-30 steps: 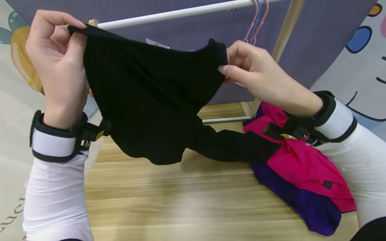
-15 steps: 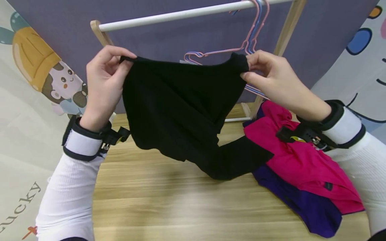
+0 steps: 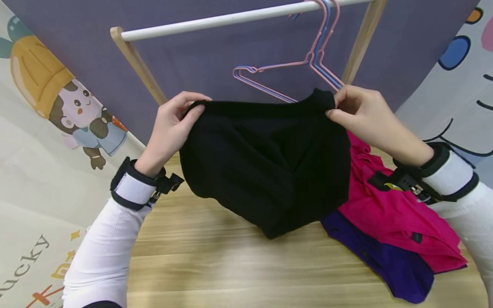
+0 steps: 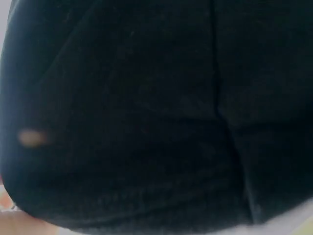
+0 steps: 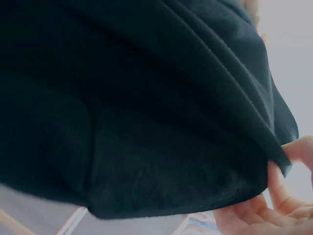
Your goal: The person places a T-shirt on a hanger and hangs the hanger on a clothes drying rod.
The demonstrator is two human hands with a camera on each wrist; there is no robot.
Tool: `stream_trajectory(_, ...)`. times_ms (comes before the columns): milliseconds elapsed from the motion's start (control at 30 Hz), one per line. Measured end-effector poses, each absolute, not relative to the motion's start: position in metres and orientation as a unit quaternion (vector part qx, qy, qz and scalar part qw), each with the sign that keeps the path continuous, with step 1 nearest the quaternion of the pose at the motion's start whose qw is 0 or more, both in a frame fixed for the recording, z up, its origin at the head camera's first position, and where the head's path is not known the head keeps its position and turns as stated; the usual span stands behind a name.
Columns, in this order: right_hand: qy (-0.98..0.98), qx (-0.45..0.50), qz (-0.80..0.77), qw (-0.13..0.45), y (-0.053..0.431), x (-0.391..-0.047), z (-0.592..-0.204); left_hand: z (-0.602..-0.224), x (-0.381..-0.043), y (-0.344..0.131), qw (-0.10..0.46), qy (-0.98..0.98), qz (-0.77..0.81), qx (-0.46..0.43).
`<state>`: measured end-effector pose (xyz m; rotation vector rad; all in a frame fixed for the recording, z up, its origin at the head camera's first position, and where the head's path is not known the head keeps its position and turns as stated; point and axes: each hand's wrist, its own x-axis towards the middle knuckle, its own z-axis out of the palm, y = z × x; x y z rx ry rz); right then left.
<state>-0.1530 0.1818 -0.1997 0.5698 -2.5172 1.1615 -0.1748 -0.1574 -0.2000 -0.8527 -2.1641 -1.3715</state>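
A black cloth garment [image 3: 262,162] hangs in folds between my two hands, its upper edge drawn nearly straight and level. My left hand [image 3: 167,130] pinches the left end of that edge between thumb and fingers. At the other end, my right hand [image 3: 371,115] grips a small bunched corner that pokes up. The black cloth [image 4: 146,117] fills most of the left wrist view. In the right wrist view, thumb and fingers [image 5: 279,191] pinch its edge, and a seam shows in the fabric.
Behind the garment stands a rack with a white rail [image 3: 215,20] and wooden posts [image 3: 138,64]. Pink and blue hangers [image 3: 317,55] hang at its right. A pink garment [image 3: 389,214] lies over a purple one [image 3: 385,261] on the wooden tabletop [image 3: 231,273].
Both hands have come lower in the head view and shifted right, the left hand most. The black garment moved with them, and its lower part, earlier stretched toward the pink garment, now hangs underneath.
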Motion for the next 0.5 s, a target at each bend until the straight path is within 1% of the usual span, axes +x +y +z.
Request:
stream_trajectory(133, -0.887, 0.183, 0.397, 0.146, 0.188, -0.153, -0.209, -0.209, -0.176, -0.152, 0.194, -0.791, -0.499, -0.294)
stream_trajectory(500, -0.910, 0.150, 0.359, 0.143, 0.201, -0.150, -0.237, -0.234, -0.177, -0.144, 0.130, -0.809, -0.506, -0.271)
